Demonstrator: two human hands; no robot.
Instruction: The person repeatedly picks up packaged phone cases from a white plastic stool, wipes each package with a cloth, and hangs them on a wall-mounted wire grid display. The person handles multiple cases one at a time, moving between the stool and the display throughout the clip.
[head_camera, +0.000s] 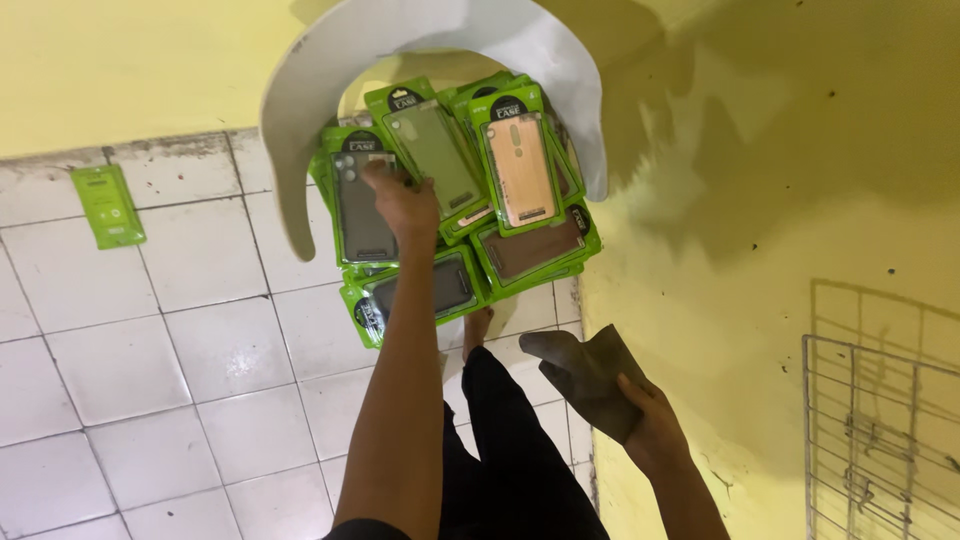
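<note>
A heap of green-framed phone case packages (460, 200) lies overlapping on the tiled floor (150, 370), against the yellow wall, showing grey, olive, peach and brown cases. One flat green package (108, 206) lies alone near the floor's far left edge.

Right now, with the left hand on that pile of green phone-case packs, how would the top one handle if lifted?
Probably light and fairly stiff: the packs look like thin flat card with clear blisters. Likely slippery, since the glossy fronts overlap loosely and lie fanned at angles. Lifting the pack under the left hand may shift its neighbours; the right hand holds a brown cloth.
</note>
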